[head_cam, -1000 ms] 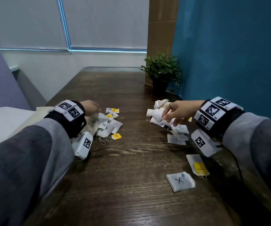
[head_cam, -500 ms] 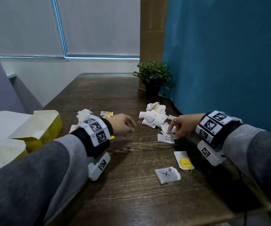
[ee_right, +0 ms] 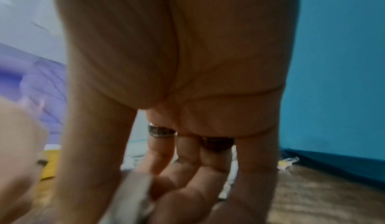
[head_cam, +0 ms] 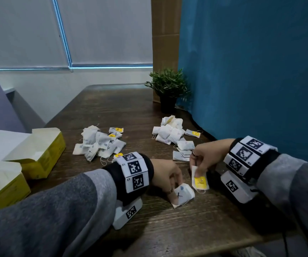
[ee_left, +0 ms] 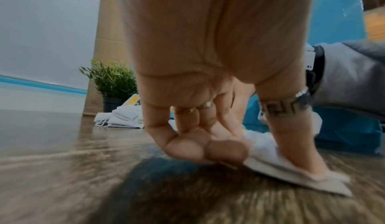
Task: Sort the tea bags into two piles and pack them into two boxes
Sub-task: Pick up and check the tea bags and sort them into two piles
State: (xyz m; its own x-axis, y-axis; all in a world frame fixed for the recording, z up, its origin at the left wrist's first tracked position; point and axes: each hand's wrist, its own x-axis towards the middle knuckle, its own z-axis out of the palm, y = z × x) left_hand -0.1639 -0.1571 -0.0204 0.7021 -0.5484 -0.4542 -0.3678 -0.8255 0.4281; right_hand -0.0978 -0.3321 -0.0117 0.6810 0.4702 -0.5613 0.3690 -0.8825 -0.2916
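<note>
Two piles of white tea bags lie on the dark wooden table: an X-marked pile (head_cam: 99, 143) left of centre and a circle-marked pile (head_cam: 171, 132) to the right. Near the front, my left hand (head_cam: 168, 179) pinches an X-marked tea bag (head_cam: 182, 194) that rests on the wood; the left wrist view shows thumb and fingers closing on this bag (ee_left: 275, 163). My right hand (head_cam: 203, 160) pinches a tea bag with a yellow tag (head_cam: 199, 179) and holds it tilted just above the table. Two open yellow boxes (head_cam: 43, 154) (head_cam: 3, 190) stand at the left.
A small potted plant (head_cam: 168, 89) stands at the back right beside a blue partition (head_cam: 251, 71). A few loose tea bags (head_cam: 182, 151) lie just behind my right hand. The table's near edge (head_cam: 186, 245) runs close below my wrists.
Both hands came back from the piles to the front of the table. The left now pinches the X-marked bag and the right has lifted the yellow-tag bag that lay flat.
</note>
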